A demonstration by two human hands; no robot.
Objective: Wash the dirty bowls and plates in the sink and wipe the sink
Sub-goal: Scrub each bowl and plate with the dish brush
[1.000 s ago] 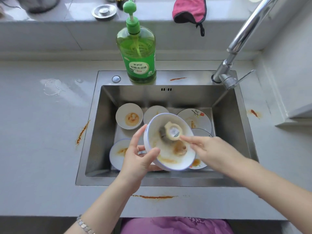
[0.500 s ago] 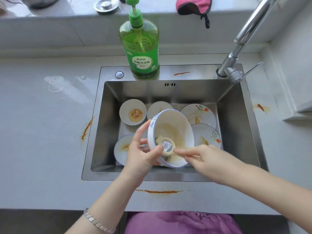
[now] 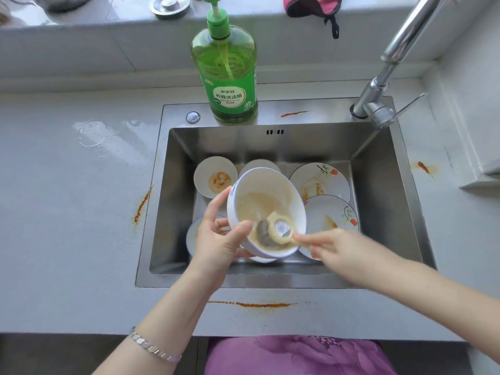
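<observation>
Bracelet (image 3: pixel 154 348): one, on the left wrist, nearest the viewer.
Surface (image 3: pixel 67 239): grey, surrounding the sink on the near side and both flanks of the hands.
Orange streaks: four. One lies on the near surface below the hands (image 3: pixel 254 304), one left of the left hand (image 3: pixel 142 204), one far right of the right hand (image 3: pixel 422 167) and one on the far deck of the sink (image 3: pixel 295 113).
Left hand (image 3: pixel 219 239): grips the near-left rim of the held bowl, thumb over the edge, fingers behind it.
Right hand (image 3: pixel 338 250): blurred; fingertips pinch the scrubber's ring.
Held bowl (image 3: pixel 266 201): one, white with a blue rim, tilted towards the viewer above the sink, between the two hands, with brown residue inside.
Scrubber (image 3: pixel 281 230): one, cream ring with a grey pad, pressed against the bowl's lower inner wall.
Sink (image 3: pixel 378 212): one steel basin beneath both hands.
Dishes in the sink: five visible. One dish (image 3: pixel 193 236) is largely covered by the left hand. Two flowered plates (image 3: pixel 320 180) (image 3: pixel 332 215) lie beyond the right hand, overlapping. Two small bowls lie beyond the left hand, one stained (image 3: pixel 215 176) and one (image 3: pixel 259 165) mostly hidden by the held bowl.
Detergent bottle (image 3: pixel 227 77): one, green, with a pump, on the far deck.
Faucet (image 3: pixel 384 85): one, far right.
Ledge items: one metal lid (image 3: pixel 170 5) and one pink cloth (image 3: pixel 311 6).
</observation>
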